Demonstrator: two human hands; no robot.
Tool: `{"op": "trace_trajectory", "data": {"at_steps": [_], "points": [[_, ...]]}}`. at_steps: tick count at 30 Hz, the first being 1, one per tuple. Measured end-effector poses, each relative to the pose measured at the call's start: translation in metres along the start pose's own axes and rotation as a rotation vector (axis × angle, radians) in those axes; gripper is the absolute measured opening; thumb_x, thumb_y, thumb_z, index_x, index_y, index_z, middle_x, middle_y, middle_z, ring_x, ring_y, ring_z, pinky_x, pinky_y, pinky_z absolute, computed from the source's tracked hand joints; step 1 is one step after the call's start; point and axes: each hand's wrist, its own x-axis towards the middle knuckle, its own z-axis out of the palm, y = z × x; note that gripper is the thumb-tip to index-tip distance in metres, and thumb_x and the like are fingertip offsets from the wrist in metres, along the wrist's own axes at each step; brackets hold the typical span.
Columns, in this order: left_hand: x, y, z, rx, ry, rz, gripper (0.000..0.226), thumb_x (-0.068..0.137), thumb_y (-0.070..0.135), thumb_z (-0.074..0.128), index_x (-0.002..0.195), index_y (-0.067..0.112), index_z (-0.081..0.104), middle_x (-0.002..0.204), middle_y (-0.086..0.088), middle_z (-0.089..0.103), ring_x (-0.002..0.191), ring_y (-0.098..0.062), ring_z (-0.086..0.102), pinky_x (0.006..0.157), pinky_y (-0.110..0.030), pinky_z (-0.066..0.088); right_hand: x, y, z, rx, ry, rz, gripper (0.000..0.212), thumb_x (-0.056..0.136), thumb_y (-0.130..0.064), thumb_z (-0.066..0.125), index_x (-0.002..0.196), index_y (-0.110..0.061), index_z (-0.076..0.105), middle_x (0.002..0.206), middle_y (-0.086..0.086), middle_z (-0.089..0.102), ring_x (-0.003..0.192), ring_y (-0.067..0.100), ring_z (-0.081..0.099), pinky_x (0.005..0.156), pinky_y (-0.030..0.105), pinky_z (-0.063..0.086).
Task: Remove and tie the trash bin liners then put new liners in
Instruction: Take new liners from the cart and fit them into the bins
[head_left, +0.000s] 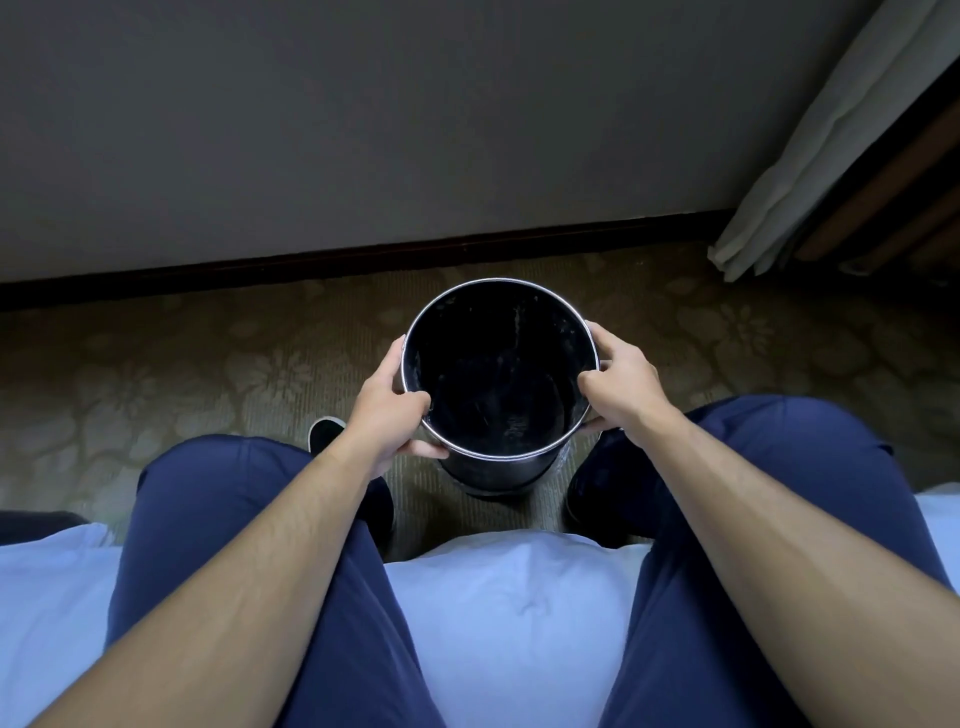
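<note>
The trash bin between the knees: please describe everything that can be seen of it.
The trash bin is a round, glossy black can with a thin silver rim. It is upright over the patterned carpet; I cannot tell whether it rests there or is lifted. Its inside is dark and shiny, and no liner can be made out. The left hand and the right hand grip the rim at opposite sides, thumbs inside.
</note>
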Motion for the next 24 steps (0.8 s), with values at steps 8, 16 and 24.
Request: {"op": "trace_trajectory", "data": {"at_steps": [8,16,24], "points": [[0.012,-0.019,0.005,-0.004,0.017,-0.043,0.089,0.088,-0.017,0.036,0.128,0.061,0.047,0.128,-0.002,0.058,0.1,-0.037,0.071,0.064,-0.055,0.061,0.011,0.016,0.012,-0.067,0.022,0.053,0.081,0.086,0.006,0.039,0.139,-0.054,0.048,0.124,0.004,0.064,0.087,0.03,0.074,0.053,0.042,0.062],[0.033,-0.048,0.012,0.006,0.074,-0.109,0.091,0.088,-0.017,0.033,0.131,0.062,0.045,0.136,-0.003,0.056,0.106,-0.042,0.066,0.061,-0.056,0.061,0.034,0.04,0.029,-0.134,0.027,0.146,0.083,0.086,0.005,0.036,0.14,-0.057,0.042,0.129,0.006,0.059,0.083,0.038,0.072,0.048,0.045,0.061],[0.068,-0.079,0.02,0.034,0.153,-0.185,0.092,0.089,-0.016,0.029,0.126,0.067,0.045,0.136,-0.004,0.056,0.107,-0.046,0.064,0.057,-0.058,0.06,0.069,0.069,0.052,-0.244,0.058,0.176,0.078,0.088,-0.001,0.04,0.14,-0.059,0.039,0.119,0.007,0.062,0.076,0.033,0.07,0.044,0.041,0.059]]}}
